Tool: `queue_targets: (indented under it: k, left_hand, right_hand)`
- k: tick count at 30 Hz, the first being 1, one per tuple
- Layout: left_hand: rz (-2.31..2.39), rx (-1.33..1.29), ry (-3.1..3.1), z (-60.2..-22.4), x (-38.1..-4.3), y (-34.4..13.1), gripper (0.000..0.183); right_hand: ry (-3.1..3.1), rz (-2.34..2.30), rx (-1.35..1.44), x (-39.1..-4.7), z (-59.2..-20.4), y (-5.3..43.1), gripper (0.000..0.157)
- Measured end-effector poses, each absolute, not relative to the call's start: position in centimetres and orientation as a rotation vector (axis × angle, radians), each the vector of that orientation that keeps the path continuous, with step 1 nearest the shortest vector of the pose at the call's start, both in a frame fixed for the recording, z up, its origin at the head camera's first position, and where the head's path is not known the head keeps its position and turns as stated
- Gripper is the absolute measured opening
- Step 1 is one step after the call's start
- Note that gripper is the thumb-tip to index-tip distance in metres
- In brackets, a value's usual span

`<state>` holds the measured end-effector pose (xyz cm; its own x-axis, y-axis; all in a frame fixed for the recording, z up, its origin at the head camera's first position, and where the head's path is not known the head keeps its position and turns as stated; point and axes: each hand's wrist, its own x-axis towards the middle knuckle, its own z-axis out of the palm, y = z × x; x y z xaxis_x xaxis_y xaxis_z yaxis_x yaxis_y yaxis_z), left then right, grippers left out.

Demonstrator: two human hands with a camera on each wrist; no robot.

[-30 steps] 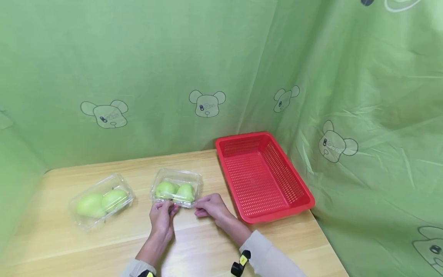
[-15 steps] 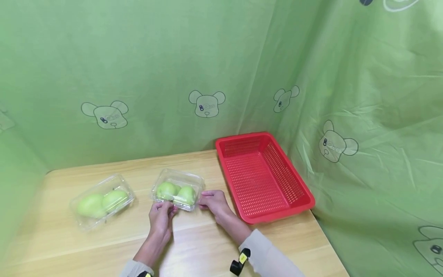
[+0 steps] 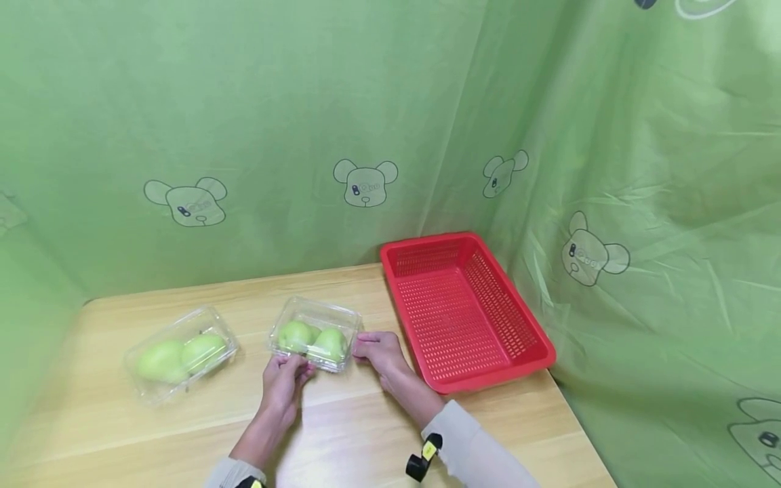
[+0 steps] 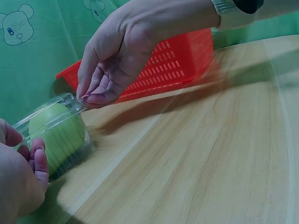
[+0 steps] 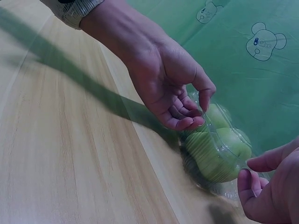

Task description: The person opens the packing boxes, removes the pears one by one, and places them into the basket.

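A clear plastic clamshell box (image 3: 323,312) with green pears (image 3: 330,344) inside stands on the table in front of me, its lid down. My left hand (image 3: 283,386) pinches the rim at the box's near side, thumb on top and fingers beneath. At the near right corner, my right hand (image 3: 381,356) has the rim between thumb and index finger, the other fingers curled in. Both pinches show in the left wrist view, the left hand (image 4: 23,172) close up and the right hand (image 4: 114,60) beyond. From the right side, the right wrist view shows the pears (image 5: 215,156) through the ribbed wall.
A second clear box (image 3: 210,318) with green pears (image 3: 163,361) lies to the left on the wooden table (image 3: 183,440). Just right of my right hand stands a red perforated plastic basket (image 3: 451,318) holding nothing. A green curtain (image 3: 274,135) hangs behind and to the right.
My right hand has slid right and slightly away from me to the box's near right corner. The box has shifted slightly right, while the left hand keeps its pinch on the near side.
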<state>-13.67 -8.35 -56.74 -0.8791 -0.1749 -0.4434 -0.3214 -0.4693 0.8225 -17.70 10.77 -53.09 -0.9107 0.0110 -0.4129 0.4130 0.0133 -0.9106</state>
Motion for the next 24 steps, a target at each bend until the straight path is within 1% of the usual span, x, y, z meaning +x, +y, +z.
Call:
queue_targets:
  k: [9, 16, 24]
  left_hand:
    - [2.463, -0.683, 1.580, -56.54, -13.74, -8.71, 0.025]
    - [2.471, -0.672, 1.546, -56.59, -13.89, -8.82, 0.027]
    - [2.474, -0.708, 1.513, -56.56, -14.07, -9.10, 0.027]
  right_hand:
    - [1.968, -1.973, 0.410, -17.63, -53.40, 11.01, 0.045]
    - [1.929, -1.988, 0.373, -17.39, -53.48, 11.21, 0.037]
    - [1.886, -1.951, 0.312, -16.82, -52.62, 11.05, 0.031]
